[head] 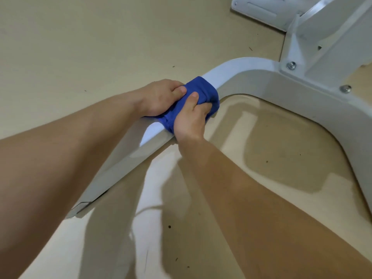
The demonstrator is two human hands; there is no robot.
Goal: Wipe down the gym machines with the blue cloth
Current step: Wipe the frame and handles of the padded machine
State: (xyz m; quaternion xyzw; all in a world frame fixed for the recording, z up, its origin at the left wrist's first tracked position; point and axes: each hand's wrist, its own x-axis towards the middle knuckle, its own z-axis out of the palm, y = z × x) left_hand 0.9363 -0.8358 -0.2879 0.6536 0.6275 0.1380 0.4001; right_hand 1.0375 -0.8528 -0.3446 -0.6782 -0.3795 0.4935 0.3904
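Cloth (201,89), blue and bunched, is wrapped over the top of the white frame rail (241,66) of a gym machine, just above the middle of the view. The left hand (159,97) grips it from 9 o'clock, with the fingers curled over the rail's far side and the thumb pressed into the fabric. The right hand (191,120) clamps it from 6 o'clock, thumb on top and fingers curled round the near side. Both hands are closed tight on the cloth.

The rail climbs from 7 o'clock towards 1 o'clock, then bends round to the right. At 2 o'clock two bolts (291,65) fix a grey upright (332,37) to it. Beige floor (100,37) lies beneath, with dark specks and glossy reflections.
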